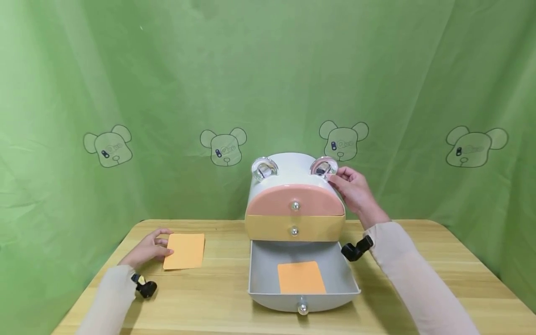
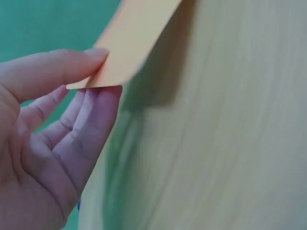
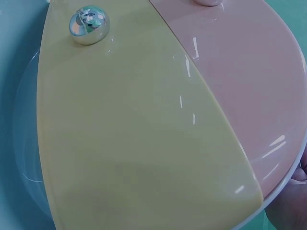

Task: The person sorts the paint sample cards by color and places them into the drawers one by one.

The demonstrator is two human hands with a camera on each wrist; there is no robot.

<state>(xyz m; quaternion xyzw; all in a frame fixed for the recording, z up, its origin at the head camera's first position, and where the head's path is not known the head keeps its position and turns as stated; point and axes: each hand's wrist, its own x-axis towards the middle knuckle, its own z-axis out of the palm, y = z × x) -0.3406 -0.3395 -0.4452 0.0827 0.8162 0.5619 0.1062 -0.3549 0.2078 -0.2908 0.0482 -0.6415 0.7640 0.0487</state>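
In the head view my left hand (image 1: 146,250) is over the left part of the table, pinching an orange paper card (image 1: 184,251) by its left edge. The left wrist view shows the thumb on top of the card (image 2: 132,40) and the fingers beneath. My right hand (image 1: 355,190) holds the animal-shaped drawer box (image 1: 289,170) at its right eye ring (image 1: 323,165), thumb in front; the other fingers are partly hidden. The grey bottom drawer (image 1: 261,265) is pulled out, with another orange card (image 1: 301,278) lying in it.
Above the grey drawer, the yellow drawer (image 1: 268,228) and the pink drawer (image 1: 268,202) are closed, each with a silver knob. The wooden table (image 1: 217,298) carries everything. Behind it hangs a green curtain (image 1: 276,70) with bear-head prints.
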